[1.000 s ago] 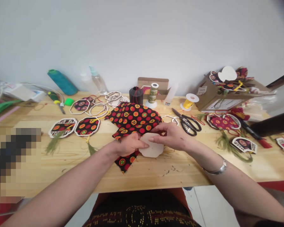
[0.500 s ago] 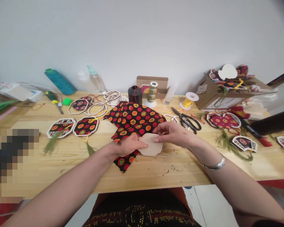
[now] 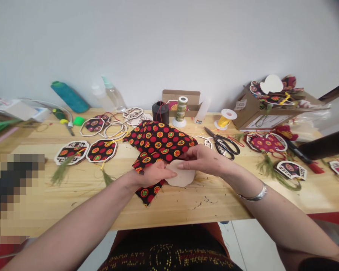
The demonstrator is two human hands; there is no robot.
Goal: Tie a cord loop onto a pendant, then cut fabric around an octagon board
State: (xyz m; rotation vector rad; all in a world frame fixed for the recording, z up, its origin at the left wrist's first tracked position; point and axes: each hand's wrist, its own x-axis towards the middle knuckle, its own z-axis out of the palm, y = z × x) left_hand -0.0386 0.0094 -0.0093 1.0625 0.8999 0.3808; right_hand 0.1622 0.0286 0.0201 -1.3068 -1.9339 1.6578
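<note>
1 pale panel, rounded outline, black flowered cloth, rumpled, behind and beside it

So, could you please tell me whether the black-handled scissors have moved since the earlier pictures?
No, the black-handled scissors show no visible shift: they lie just in front of the spool of yellow thread, as before.

The fabric is black with red circles and yellow-edged flowers — the card, plain cream.
</note>
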